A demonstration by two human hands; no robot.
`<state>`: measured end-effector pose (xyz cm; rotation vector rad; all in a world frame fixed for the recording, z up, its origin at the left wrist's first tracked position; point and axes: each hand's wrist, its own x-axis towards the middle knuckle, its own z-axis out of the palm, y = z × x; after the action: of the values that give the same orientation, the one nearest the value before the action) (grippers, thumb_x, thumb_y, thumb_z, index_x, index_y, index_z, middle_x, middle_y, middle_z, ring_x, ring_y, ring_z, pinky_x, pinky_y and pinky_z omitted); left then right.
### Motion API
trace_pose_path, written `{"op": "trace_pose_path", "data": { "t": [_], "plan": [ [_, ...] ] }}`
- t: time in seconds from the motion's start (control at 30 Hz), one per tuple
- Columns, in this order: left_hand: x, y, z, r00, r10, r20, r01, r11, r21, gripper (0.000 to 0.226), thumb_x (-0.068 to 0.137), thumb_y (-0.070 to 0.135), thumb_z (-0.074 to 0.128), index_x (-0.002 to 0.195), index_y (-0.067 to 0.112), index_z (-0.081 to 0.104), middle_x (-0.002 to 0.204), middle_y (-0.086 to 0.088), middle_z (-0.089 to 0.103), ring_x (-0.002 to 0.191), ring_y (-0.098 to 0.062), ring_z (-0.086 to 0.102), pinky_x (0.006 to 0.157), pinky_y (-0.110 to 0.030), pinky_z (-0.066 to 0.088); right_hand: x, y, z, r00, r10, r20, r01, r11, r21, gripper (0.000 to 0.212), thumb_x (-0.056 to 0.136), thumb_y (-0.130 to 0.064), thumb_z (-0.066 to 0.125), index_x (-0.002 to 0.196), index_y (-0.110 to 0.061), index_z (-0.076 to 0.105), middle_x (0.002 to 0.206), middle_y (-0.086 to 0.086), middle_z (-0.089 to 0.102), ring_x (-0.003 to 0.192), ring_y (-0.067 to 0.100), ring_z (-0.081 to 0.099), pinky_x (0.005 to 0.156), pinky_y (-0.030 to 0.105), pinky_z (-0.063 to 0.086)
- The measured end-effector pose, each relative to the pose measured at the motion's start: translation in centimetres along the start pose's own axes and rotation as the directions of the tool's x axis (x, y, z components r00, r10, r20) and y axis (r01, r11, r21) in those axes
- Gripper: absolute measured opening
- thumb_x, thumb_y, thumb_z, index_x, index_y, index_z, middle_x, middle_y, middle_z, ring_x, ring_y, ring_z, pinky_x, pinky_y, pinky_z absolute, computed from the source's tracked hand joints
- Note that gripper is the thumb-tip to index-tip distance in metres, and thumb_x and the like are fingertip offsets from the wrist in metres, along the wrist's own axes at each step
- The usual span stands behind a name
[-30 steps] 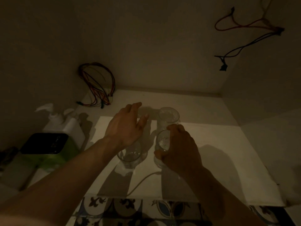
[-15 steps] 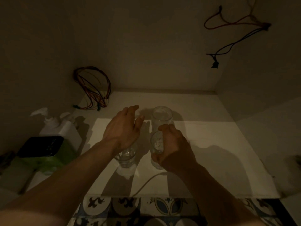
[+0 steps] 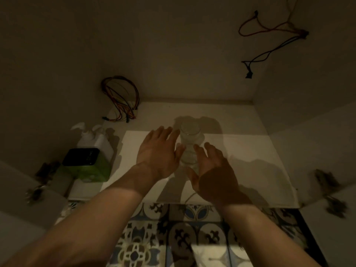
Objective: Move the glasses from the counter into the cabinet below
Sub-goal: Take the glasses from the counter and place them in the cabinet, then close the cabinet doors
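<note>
Two clear glasses stand in a row on the white cabinet floor [image 3: 250,160]: a far glass [image 3: 191,132] and a near glass [image 3: 189,158] right in front of it. My left hand [image 3: 159,151] hovers just left of them, palm down, fingers spread, holding nothing. My right hand [image 3: 213,170] is just right of the near glass, fingers apart, not gripping it. A glass that stood under my left hand earlier is not visible now.
A green box with a black top [image 3: 84,164] and white pump bottles [image 3: 92,135] stand at the cabinet's left. Coloured wires [image 3: 121,101] hang in the back left corner, more wires [image 3: 269,35] on the right wall. Patterned floor tiles [image 3: 173,237] lie in front.
My right hand has let go of the near glass and opened. My left hand moved right, close to the glasses. The view has pulled back a little.
</note>
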<state>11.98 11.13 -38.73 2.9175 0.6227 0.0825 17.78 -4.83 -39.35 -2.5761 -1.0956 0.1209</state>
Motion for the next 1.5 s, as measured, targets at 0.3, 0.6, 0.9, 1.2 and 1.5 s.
{"op": "trace_pose_path", "data": {
  "t": [0.3, 0.6, 0.9, 1.2, 1.5],
  "plan": [
    [-11.1, 6.5, -18.4, 0.956, -0.065, 0.286, 0.068, 0.998, -0.001, 0.065, 0.101, 0.057, 0.021, 0.159, 0.029, 0.01, 0.168, 0.001, 0.009, 0.154, -0.021, 0.006, 0.124, -0.04, 0.007, -7.8, -8.1, -21.9, 0.927, 0.152, 0.342, -0.101, 0.981, -0.163, 0.06, 0.094, -0.044, 0.048, 0.147, -0.02, 0.034, 0.145, 0.012, 0.046, 0.133, 0.033, 0.043, 0.108, 0.044, 0.038],
    [-18.3, 12.9, -48.1, 0.913, -0.065, 0.403, 0.119, 0.987, -0.11, 0.056, 0.101, 0.055, 0.028, 0.15, 0.03, 0.033, 0.156, -0.001, 0.037, 0.142, -0.025, 0.033, 0.116, -0.042, 0.029, -14.2, -20.0, -50.7, 0.867, 0.249, 0.432, -0.201, 0.967, -0.154, 0.057, 0.093, -0.039, 0.05, 0.144, -0.019, 0.032, 0.147, 0.01, 0.039, 0.137, 0.033, 0.032, 0.111, 0.044, 0.033],
    [-21.5, 18.2, -65.9, 0.942, -0.049, 0.331, 0.119, 0.974, -0.195, 0.058, 0.099, 0.056, 0.035, 0.153, 0.034, 0.03, 0.157, 0.004, 0.038, 0.142, -0.019, 0.037, 0.114, -0.043, 0.036, -16.4, -25.7, -67.0, 0.938, 0.233, 0.258, -0.221, 0.972, -0.075, 0.055, 0.093, -0.037, 0.05, 0.145, -0.024, 0.036, 0.148, 0.007, 0.042, 0.138, 0.029, 0.034, 0.113, 0.044, 0.034],
    [-24.5, 22.5, -70.8, 0.967, -0.093, 0.235, 0.127, 0.982, -0.136, 0.061, 0.1, 0.055, 0.034, 0.155, 0.03, 0.027, 0.162, 0.001, 0.031, 0.149, -0.019, 0.026, 0.121, -0.043, 0.025, -18.6, -24.8, -72.6, 0.98, 0.111, 0.164, -0.102, 0.993, -0.061, 0.056, 0.093, -0.039, 0.053, 0.143, -0.02, 0.038, 0.145, 0.01, 0.046, 0.137, 0.03, 0.037, 0.112, 0.045, 0.034],
    [-25.6, 23.3, -71.0, 0.981, -0.094, 0.167, 0.123, 0.978, -0.169, 0.061, 0.099, 0.058, 0.035, 0.154, 0.031, 0.027, 0.16, 0.003, 0.034, 0.148, -0.018, 0.028, 0.12, -0.041, 0.026, -21.6, -23.6, -73.7, 0.987, 0.091, 0.132, -0.087, 0.996, -0.036, 0.055, 0.096, -0.038, 0.053, 0.146, -0.02, 0.038, 0.148, 0.01, 0.044, 0.139, 0.031, 0.035, 0.112, 0.044, 0.035]
  ]
}}
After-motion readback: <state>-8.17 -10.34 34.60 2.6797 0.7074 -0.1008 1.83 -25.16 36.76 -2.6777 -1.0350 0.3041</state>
